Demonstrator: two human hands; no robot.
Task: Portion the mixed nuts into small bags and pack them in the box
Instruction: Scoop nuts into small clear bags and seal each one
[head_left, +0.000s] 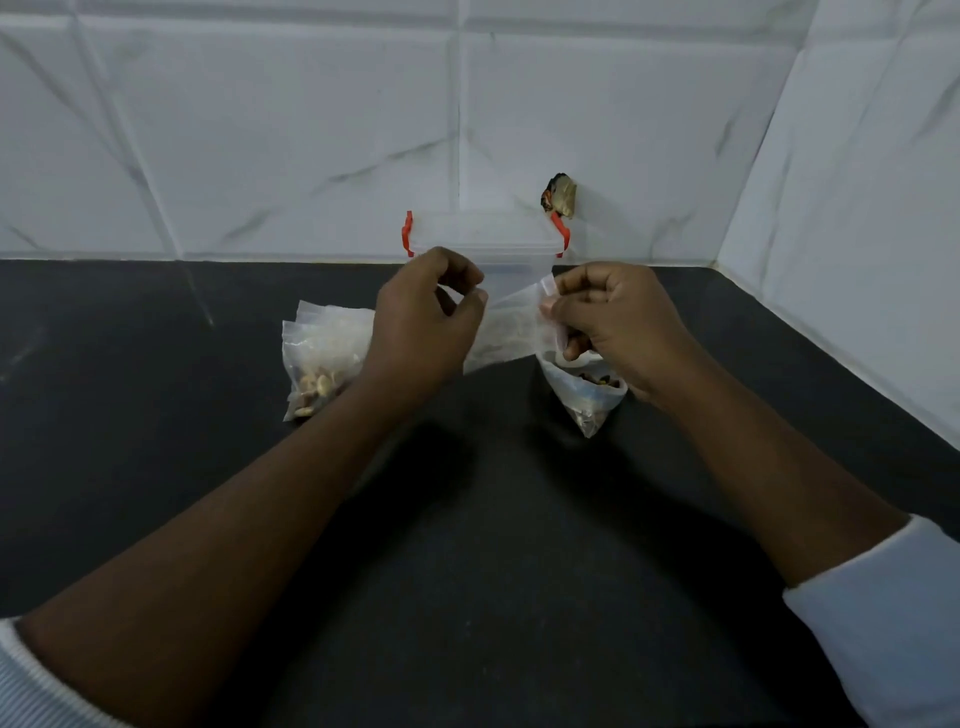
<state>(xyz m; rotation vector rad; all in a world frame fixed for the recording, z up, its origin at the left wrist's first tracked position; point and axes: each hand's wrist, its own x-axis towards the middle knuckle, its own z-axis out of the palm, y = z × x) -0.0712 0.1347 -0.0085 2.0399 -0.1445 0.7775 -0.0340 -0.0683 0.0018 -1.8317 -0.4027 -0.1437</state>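
While a seemingly empty small bag (506, 327) is held stretched above the black bench (467, 519), one end is pinched by the left hand (431, 322) and the other by the right hand (608, 322). Its mouth is probably being opened for filling: the two layers are best slid apart at the seal, not tugged, lest the thin film be torn. A filled bag (322, 364) lies to the left, an open nut bag (587, 400) beneath the right hand, the clear box (483, 241) behind at the wall (311, 130).
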